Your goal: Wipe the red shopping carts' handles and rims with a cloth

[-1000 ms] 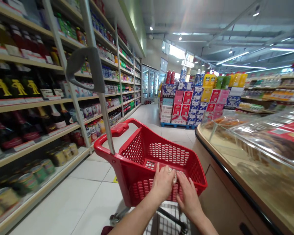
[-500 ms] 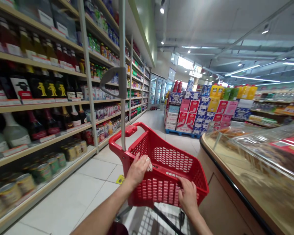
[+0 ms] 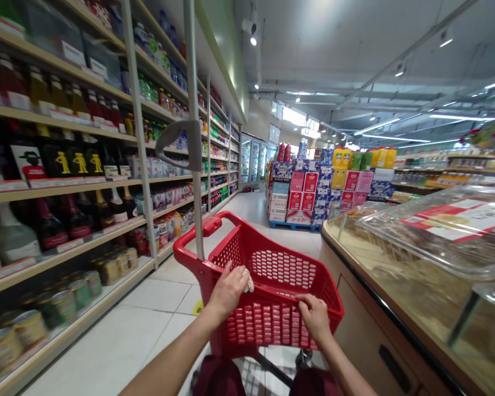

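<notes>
A red plastic shopping cart stands side-on in front of me, its mesh basket holding nothing that I can see. My left hand is closed around a crumpled whitish cloth or tissue and rests on the cart's near rim. Farther right along that same rim, my right hand has its fingers curled over the edge. A metal pole with a grey loop handle rises from the cart's left end.
Shelves of bottles and cans line the left side. Close on the right is a display counter with clear-lidded food packs. Stacked drink cartons stand on a blue pallet ahead. Pale floor tiles run along the aisle.
The view has shifted so the shelves and cartons sit farther left, and more of the counter shows. Both hands stay on the cart rim. Both my knees now show below the cart.
</notes>
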A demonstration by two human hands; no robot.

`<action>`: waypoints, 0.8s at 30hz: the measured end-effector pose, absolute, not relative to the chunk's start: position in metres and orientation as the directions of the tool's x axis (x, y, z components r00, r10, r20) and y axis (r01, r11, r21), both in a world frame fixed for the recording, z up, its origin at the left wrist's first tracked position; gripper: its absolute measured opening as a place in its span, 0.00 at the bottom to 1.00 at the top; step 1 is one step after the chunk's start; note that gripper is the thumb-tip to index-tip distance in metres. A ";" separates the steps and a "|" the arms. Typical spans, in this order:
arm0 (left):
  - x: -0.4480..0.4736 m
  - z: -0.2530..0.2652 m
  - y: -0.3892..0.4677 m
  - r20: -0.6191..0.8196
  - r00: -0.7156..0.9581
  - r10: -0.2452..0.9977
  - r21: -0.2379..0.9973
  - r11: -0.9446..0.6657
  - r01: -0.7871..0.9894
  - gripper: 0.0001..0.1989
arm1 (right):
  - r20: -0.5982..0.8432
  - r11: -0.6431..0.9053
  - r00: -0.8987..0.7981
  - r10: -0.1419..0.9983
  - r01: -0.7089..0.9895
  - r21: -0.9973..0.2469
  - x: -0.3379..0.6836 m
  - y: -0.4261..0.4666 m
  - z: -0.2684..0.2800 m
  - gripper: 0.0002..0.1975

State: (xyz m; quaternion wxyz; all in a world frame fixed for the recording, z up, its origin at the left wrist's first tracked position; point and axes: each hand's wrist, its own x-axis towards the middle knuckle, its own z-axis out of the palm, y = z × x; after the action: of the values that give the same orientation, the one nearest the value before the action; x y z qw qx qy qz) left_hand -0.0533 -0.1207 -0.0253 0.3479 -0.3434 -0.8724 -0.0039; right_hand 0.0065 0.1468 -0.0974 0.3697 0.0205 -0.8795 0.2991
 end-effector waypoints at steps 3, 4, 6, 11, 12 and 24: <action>-0.048 -0.015 -0.133 0.616 -0.516 0.595 -0.252 0.770 0.586 0.17 | 0.649 0.822 -0.739 0.179 -0.250 -0.512 0.012 0.154 -0.099 0.13; -0.047 -0.010 -0.141 0.638 -0.524 0.564 -0.249 0.795 0.553 0.17 | 0.648 0.825 -0.742 0.173 -0.250 -0.507 0.013 0.155 -0.100 0.13; -0.046 -0.004 -0.152 0.690 -0.526 0.498 -0.236 0.841 0.486 0.17 | 0.650 0.832 -0.742 0.167 -0.247 -0.496 0.015 0.155 -0.100 0.13; -0.044 -0.029 -0.118 0.733 -0.393 0.555 -0.302 0.784 0.543 0.18 | 0.559 0.834 -0.804 0.201 -0.159 -0.528 0.016 0.146 -0.097 0.15; -0.045 -0.035 -0.110 0.729 -0.370 0.575 -0.318 0.764 0.561 0.18 | 0.538 0.837 -0.823 0.183 -0.156 -0.524 0.016 0.146 -0.097 0.15; -0.047 -0.040 -0.122 0.769 -0.343 0.540 -0.322 0.790 0.522 0.18 | 0.605 0.899 -0.783 0.148 -0.148 -0.412 0.026 0.130 -0.110 0.23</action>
State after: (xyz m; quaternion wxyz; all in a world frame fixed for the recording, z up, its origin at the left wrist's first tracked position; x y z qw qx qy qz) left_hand -0.0467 -0.1218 -0.0399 0.4731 -0.3238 -0.8193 0.0095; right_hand 0.0265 0.1299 -0.1101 0.3297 -0.0001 -0.9170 0.2246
